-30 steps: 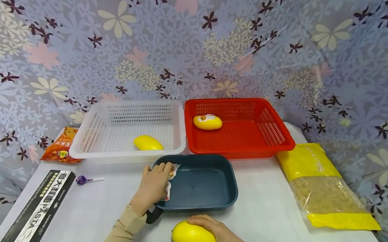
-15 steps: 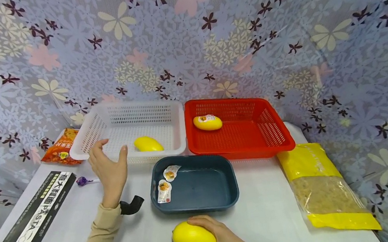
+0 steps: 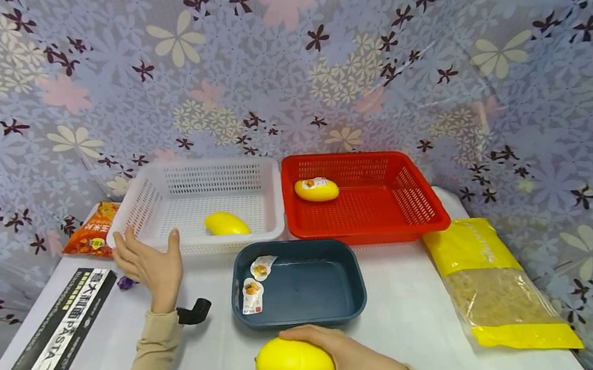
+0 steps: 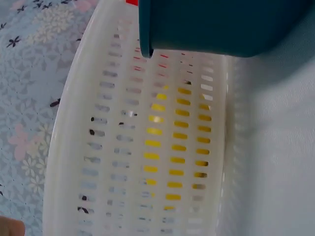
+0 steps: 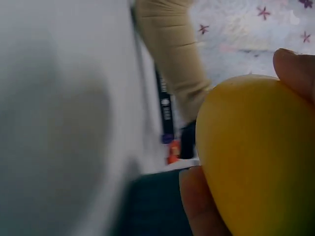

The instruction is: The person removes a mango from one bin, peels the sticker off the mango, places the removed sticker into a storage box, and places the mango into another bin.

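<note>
My right hand (image 3: 340, 356) grips a yellow mango (image 3: 295, 364) in front of the dark blue tray; the mango fills much of the right wrist view, with fingertips (image 5: 197, 196) on its side. My left hand (image 3: 153, 267) is spread and holds nothing, above the table by the front left corner of the white basket (image 3: 237, 238). Two stickers with a food picture, an upper sticker (image 3: 263, 267) and a lower sticker (image 3: 252, 296), lie at the left end of the dark blue tray (image 3: 356, 274). A second mango (image 3: 227, 223) rests in the white basket.
The red basket (image 3: 371, 237) holds a mango (image 3: 316, 189) with a sticker on it. To the right lies a yellow bag (image 3: 499, 284). At left are an orange snack bag (image 3: 96, 231), a long pasta box (image 3: 49, 346) and a purple lollipop (image 3: 126, 282), partly hidden behind my left hand.
My left hand has left the stickers in the dark blue tray and moved left, its fingers now spread. My right hand still grips the mango, shifted only slightly.
</note>
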{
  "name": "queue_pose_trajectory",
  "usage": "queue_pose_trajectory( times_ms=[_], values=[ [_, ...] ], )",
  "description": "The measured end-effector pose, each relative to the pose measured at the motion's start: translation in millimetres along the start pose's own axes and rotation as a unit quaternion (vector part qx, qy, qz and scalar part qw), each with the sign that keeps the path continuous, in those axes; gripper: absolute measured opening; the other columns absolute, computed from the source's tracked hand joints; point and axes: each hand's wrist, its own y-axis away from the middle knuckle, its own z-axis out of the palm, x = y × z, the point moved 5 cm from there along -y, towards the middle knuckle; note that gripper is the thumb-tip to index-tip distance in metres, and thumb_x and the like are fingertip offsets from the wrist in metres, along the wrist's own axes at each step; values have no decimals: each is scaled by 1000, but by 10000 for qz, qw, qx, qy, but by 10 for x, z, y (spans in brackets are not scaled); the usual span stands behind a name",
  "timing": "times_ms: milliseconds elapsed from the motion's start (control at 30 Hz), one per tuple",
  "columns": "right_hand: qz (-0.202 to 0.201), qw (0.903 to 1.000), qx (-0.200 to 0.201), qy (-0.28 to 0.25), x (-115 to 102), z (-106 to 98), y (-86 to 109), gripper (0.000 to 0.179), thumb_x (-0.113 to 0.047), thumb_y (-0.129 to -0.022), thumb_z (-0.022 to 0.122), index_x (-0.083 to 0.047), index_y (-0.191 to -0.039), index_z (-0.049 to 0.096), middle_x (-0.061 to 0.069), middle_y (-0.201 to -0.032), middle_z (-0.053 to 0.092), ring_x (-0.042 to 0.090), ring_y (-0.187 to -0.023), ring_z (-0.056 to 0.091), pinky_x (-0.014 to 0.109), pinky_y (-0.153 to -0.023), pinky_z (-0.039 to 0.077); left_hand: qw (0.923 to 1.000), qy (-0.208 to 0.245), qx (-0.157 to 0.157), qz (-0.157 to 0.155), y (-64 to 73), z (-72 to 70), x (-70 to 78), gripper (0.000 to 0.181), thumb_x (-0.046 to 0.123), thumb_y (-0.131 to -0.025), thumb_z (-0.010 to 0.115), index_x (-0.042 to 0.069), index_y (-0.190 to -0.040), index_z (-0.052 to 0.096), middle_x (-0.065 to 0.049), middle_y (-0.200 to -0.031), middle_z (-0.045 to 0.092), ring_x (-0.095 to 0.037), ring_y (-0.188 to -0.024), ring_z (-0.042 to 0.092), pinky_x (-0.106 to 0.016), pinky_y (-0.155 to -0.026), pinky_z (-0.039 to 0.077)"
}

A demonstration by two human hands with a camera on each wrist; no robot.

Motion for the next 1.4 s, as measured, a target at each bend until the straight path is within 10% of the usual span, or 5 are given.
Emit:
queue_pose_trajectory(
  times_ms=[100,233,733,1100,1400],
  values=[
    [-1183,9886,349,860,-234,-189,-52,78,-33,-79,79,-27,-146,40,-5,-144,49,16,-123,50,38,-101,44,9999,-58,-80,-115,-29,0,-51,91,35,-86,69,6,-153,15,-16,-162,-1,-40,-147,-4,-54,-119,-6],
    [-1612,9753,895,1217,-421,-478,-224,79,-29,-78,80,-24,-146,40,-4,-145,47,17,-122,49,38,-98,45,9996,-126,-191,-185,-59,7,-100,96,37,-86,68,4,-154,9,-17,-162,-4,-40,-148,-5,-54,-119,-6],
    [-1206,9568,2323,1267,-573,-1338,-1296,76,-27,-83,74,-16,-148,37,6,-145,47,24,-114,53,42,-97,47,9993,-349,-161,33,-94,53,-176,103,42,-86,66,-7,-152,4,-24,-161,-7,-41,-149,-9,-46,-122,-5],
    [-945,9535,2296,1710,-528,-1328,-1917,77,-34,-85,72,-12,-149,35,8,-147,43,25,-122,49,43,-107,43,9992,-334,-158,140,-99,70,-184,103,44,-88,62,-7,-152,-1,-26,-160,-9,-43,-148,-10,-47,-122,-4],
    [-602,9467,2377,2090,-492,-1295,-2068,78,-39,-86,69,-12,-150,33,10,-149,40,27,-127,47,43,-111,39,9991,-346,-195,173,-111,80,-185,101,42,-90,61,-8,-151,-2,-27,-160,-10,-42,-149,-9,-49,-122,-2]
  ],
)
